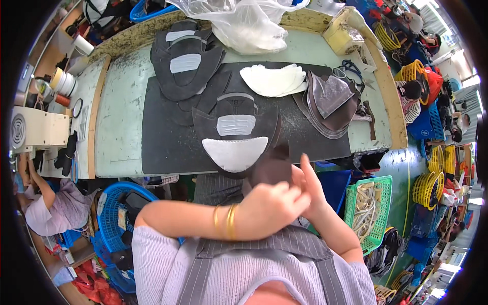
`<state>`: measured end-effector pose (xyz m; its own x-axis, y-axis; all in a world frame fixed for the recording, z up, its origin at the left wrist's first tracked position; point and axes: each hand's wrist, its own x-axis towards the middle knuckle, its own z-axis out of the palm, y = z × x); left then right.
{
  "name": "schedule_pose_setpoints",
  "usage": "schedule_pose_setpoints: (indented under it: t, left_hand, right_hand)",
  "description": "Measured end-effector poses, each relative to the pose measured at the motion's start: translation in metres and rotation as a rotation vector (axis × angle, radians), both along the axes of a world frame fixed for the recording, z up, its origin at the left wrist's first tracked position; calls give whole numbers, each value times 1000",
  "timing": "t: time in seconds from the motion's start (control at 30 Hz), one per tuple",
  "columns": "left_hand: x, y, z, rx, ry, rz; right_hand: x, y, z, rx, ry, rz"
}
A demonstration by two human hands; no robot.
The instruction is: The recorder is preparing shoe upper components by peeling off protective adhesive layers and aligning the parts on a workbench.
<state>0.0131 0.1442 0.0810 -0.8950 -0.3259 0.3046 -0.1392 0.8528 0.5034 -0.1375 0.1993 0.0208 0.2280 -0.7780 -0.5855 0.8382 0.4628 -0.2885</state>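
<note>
Just past the table's front edge, my left hand (274,206), with gold bangles at its wrist, is closed with bent fingers by a dark brown leather-like piece (274,169), blurred by motion. My right hand (311,195) meets it from the right, thumb raised and fingers curled at the same piece; the exact grip is partly hidden. Beyond them on a black mat lies a dark shoe-upper piece (203,119) with a grey patch (236,125) and a white curved piece (236,154) on it. White curved pieces (273,80) are fanned out farther back.
Dark uppers (185,63) are stacked at the back left, brown pieces (329,101) at the right. Scissors (356,71) and a hammer (371,119) lie near the right edge. A plastic bag (254,30) stands behind. Blue (114,203) and green (384,203) baskets flank me.
</note>
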Motion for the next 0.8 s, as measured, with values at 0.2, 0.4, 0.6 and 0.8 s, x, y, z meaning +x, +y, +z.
schedule_pose_setpoints:
  t: [0.2, 0.4, 0.6, 0.8]
  left_hand:
    - [92, -18, -6, 1386, 28, 209]
    - [40, -34, -52, 2208, 965, -187]
    - [41, -61, -54, 2012, 573, 124]
    - [53, -51, -61, 1672, 681, 481]
  right_hand:
    - [1, -29, 36, -304, -100, -34]
    - [12, -40, 50, -393, 17, 7]
    - [2, -33, 46, -291, 270, -146]
    - [16, -48, 18, -178, 540, -322]
